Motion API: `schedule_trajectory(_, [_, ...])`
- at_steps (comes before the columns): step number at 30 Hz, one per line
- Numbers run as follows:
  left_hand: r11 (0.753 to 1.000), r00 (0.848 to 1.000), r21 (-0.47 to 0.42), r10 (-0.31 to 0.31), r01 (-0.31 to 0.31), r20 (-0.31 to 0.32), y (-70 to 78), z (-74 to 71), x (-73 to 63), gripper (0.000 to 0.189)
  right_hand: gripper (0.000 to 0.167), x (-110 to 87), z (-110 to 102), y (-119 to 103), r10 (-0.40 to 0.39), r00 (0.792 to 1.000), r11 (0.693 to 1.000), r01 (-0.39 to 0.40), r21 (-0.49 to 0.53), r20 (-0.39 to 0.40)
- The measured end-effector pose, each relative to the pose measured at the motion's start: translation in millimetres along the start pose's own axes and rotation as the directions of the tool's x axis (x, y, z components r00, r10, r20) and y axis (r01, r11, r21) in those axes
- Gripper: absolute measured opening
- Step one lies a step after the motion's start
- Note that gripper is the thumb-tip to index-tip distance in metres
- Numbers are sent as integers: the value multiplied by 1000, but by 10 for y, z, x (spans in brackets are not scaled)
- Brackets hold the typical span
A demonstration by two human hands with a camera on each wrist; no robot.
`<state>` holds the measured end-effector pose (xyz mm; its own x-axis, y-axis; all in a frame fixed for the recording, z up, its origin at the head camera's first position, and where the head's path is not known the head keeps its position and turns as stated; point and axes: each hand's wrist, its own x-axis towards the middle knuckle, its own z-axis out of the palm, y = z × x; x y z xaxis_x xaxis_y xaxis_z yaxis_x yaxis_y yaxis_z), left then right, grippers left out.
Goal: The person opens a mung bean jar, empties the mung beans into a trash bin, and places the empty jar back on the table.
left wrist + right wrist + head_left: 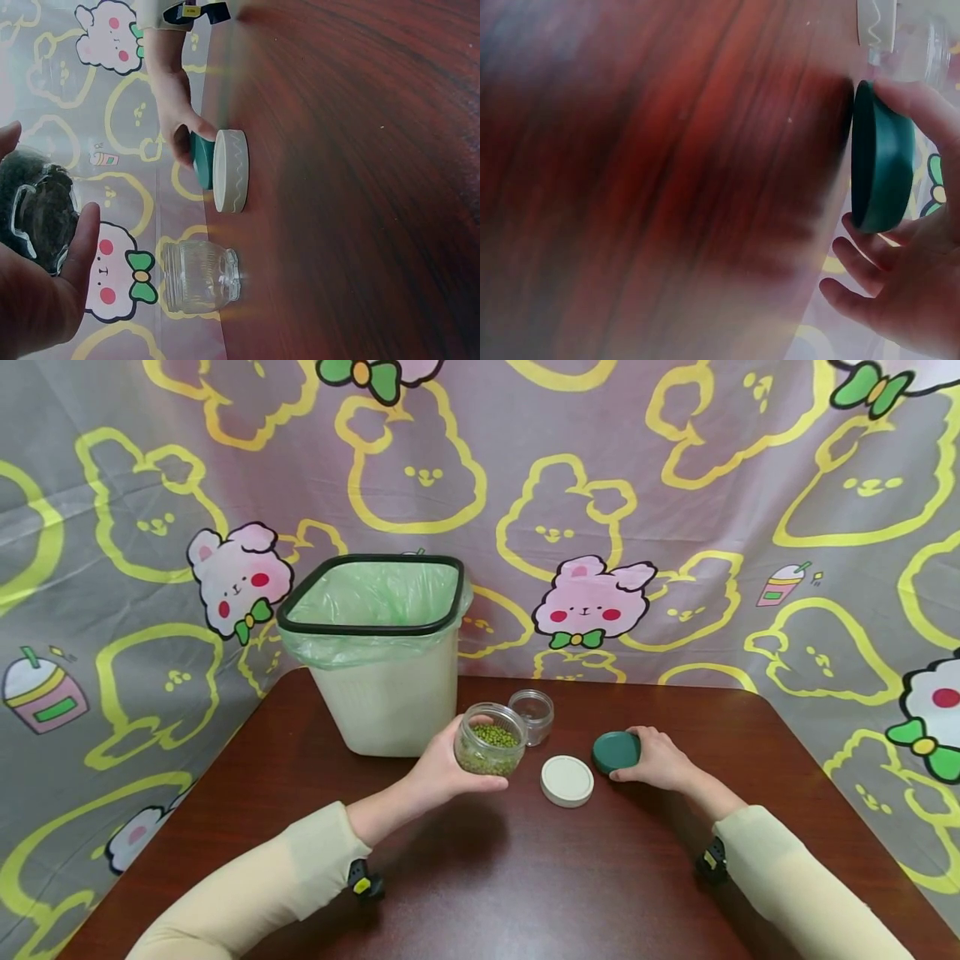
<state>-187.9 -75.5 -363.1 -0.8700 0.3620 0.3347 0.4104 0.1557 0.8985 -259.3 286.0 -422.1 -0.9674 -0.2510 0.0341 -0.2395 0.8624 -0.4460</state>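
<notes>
The left hand (441,778) holds a clear jar (483,767) above the table (570,893), with fingers and thumb clamped round its side. In this jar there are small round green beans (497,736), which fill it only partly. Its wall is transparent and its round mouth is open upward. Just behind it, a second clear jar (537,723) stands upright on the table, with a ridged neck. The bin (393,702) at the left contains a thin green bag (352,647), folded over the black rim.

The right hand (660,762) pinches a dark green lid (615,753), round and shallow, between thumb and fingers at its edge; I cannot tell whether it touches the table. Beside it lies a cream-white lid (567,781).
</notes>
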Motion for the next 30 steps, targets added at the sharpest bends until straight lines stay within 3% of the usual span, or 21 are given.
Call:
schedule_trajectory(17, [999,1000,46,17,-17,1,89,-89,-19,76,92,26,39,12,0,1000,996,2,-87,25])
schedule_trajectory(24, [996,1000,87,13,-13,6,125,-165,-19,78,85,50,-10,-72,-34,999,999,35,9,-35])
schedule_trajectory(30, [991,1000,133,-4,2,14,200,-254,-37,80,79,109,-77,-281,-55,993,996,61,59,-103])
